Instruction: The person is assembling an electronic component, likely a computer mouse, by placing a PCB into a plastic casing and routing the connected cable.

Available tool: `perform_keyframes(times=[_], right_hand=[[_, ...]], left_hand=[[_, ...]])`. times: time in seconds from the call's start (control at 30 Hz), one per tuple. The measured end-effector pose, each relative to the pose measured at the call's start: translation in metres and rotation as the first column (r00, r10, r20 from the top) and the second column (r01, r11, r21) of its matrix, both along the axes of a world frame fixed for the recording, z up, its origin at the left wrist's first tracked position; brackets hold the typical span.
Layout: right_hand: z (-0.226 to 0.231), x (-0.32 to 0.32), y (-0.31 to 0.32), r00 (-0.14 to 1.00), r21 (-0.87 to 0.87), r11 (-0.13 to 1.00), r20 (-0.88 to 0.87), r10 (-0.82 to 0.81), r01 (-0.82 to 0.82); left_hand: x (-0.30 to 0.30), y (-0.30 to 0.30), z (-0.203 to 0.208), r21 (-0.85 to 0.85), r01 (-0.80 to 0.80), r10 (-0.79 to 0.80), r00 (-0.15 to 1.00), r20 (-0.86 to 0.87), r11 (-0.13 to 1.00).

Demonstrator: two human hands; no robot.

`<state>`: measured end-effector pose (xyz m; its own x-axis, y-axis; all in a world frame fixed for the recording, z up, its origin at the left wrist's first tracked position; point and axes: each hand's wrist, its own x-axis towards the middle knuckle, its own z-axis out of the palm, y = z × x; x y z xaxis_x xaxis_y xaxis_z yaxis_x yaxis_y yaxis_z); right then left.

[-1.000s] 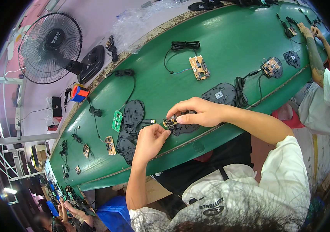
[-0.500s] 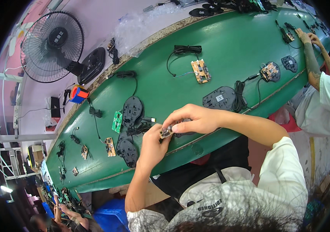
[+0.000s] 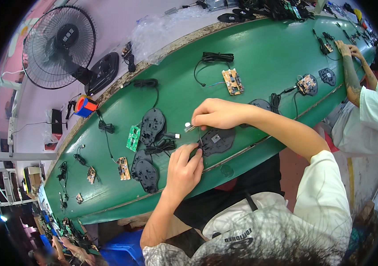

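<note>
My right hand (image 3: 211,113) pinches a small circuit board (image 3: 190,129) with a round white part on it, tilted above the table. A black mouse base shell (image 3: 222,142) with a pale square label lies flat just below that hand. At the shell's left edge, my left hand (image 3: 184,167) has its fingers curled together. A thin wire (image 3: 201,141) runs down from near the board to the left fingertips. What those fingers grip is mostly hidden.
Left of my hands lie more black base shells (image 3: 152,126), a green circuit board (image 3: 133,138) and a brown board (image 3: 123,168). A cabled brown board (image 3: 233,82) lies farther back. A fan (image 3: 60,48) stands beyond the table (image 3: 175,84); a co-worker's hands (image 3: 348,48) are far right.
Both hands were together at the small board. My right hand has carried it up and away from the left one, which is now lower at the shell's edge. The shell shows more.
</note>
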<state>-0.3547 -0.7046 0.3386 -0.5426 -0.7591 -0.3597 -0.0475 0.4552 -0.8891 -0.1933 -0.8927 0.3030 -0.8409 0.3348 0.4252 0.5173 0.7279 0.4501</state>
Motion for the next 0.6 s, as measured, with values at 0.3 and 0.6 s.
perform_keyframes(times=[0.3, 0.6], right_hand=[[-0.007, 0.015, 0.026, 0.995, 0.021, 0.996, -0.065, -0.080, 0.082], [-0.010, 0.008, -0.008, 0.968, 0.105, 0.989, -0.241, -0.074, 0.102]], left_hand=[[-0.026, -0.019, -0.004, 0.015, 0.235, -0.236, 0.971, 0.027, 0.972], [-0.045, -0.022, 0.005, -0.044, 0.356, -0.352, 0.933, 0.076, 0.933]])
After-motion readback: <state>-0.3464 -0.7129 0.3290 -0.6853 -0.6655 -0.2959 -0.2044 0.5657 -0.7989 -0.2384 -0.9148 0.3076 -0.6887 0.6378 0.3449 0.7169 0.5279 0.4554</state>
